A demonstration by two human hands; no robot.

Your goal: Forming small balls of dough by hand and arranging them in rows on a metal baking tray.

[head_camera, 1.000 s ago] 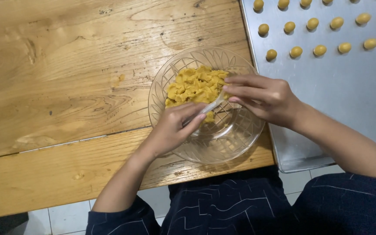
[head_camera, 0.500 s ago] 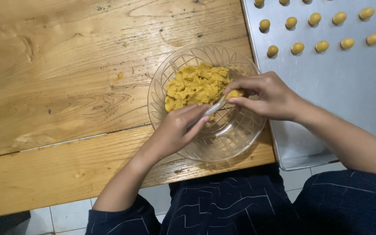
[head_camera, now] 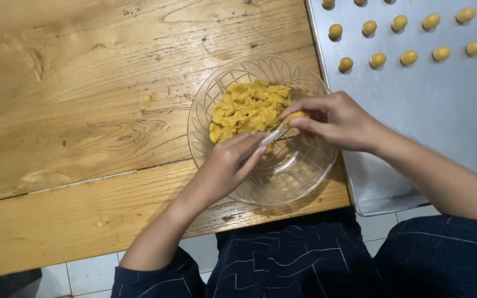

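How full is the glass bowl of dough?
Partly full. The yellow dough is heaped against the far side of the glass bowl; the near half shows bare patterned glass. Both hands work over it.

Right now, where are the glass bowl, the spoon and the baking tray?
glass bowl [head_camera: 296, 185], head view, on its bare lower wall.
spoon [head_camera: 273, 136], head view, on the pale handle between the hands.
baking tray [head_camera: 437, 110], head view, on its bare metal middle.
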